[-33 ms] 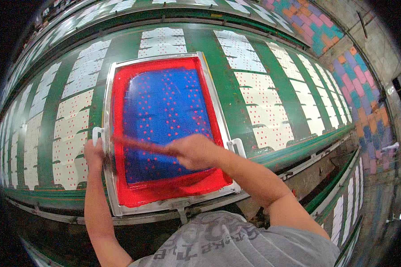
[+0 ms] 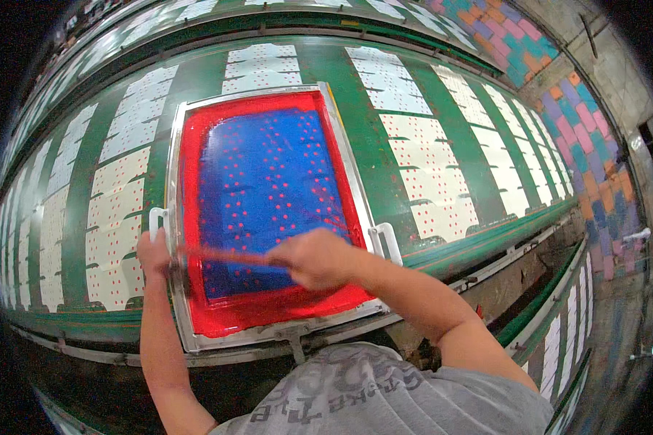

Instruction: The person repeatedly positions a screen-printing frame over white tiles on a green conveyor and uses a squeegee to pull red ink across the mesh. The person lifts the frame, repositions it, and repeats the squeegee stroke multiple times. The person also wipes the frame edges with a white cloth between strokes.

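A screen-printing frame (image 2: 174,167) with a metal rim lies on the long green table. Its mesh (image 2: 268,167) is blue with rows of red dots, bordered by wet red ink (image 2: 239,320). My right hand (image 2: 315,259) is closed on a squeegee (image 2: 228,255), whose long reddish bar stretches left across the lower mesh. My left hand (image 2: 153,254) is closed around the lower part of the white handle (image 2: 157,214) on the frame's left side. A second white handle (image 2: 389,243) sticks out on the right, just beyond my right forearm.
Pale cut fabric pieces (image 2: 432,181) with red dots lie in columns along the green table (image 2: 374,174) on both sides of the frame. A metal rail (image 2: 101,354) runs along the near edge. Another table stands beyond, and a coloured brick wall (image 2: 584,145) is at right.
My right hand and the squeegee have come a little nearer to me over the mesh. My left hand stays at the handle.
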The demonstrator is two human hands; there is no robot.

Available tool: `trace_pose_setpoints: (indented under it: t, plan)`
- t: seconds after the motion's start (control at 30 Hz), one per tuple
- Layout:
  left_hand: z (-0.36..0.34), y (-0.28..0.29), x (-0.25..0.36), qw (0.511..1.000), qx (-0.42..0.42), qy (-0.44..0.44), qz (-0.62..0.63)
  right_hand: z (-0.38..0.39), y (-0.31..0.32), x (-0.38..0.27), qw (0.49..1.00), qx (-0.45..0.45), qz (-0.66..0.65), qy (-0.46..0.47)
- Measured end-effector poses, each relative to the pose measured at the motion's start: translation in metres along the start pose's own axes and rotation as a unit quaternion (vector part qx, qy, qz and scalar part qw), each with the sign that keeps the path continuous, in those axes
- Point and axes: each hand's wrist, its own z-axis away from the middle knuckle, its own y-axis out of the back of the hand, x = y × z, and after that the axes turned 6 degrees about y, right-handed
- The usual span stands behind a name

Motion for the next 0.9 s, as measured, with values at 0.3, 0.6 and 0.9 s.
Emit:
trace_pose_setpoints:
  t: [0.3, 0.6, 0.9]
  plan:
    - [0.023, -0.020, 0.001, 0.989, 0.095, 0.110, 0.039, 0.050, -0.073, -0.058, 0.985, -0.053, 0.139, 0.084]
    - [0.026, -0.007, 0.013, 0.986, 0.071, 0.109, 0.102, 0.073, -0.112, -0.063, 0.979, 0.094, 0.152, 0.097]
    - [0.029, 0.019, 0.032, 0.982, 0.084, 0.071, 0.154, 0.088, -0.084, -0.057, 0.999, 0.025, -0.011, 0.041]
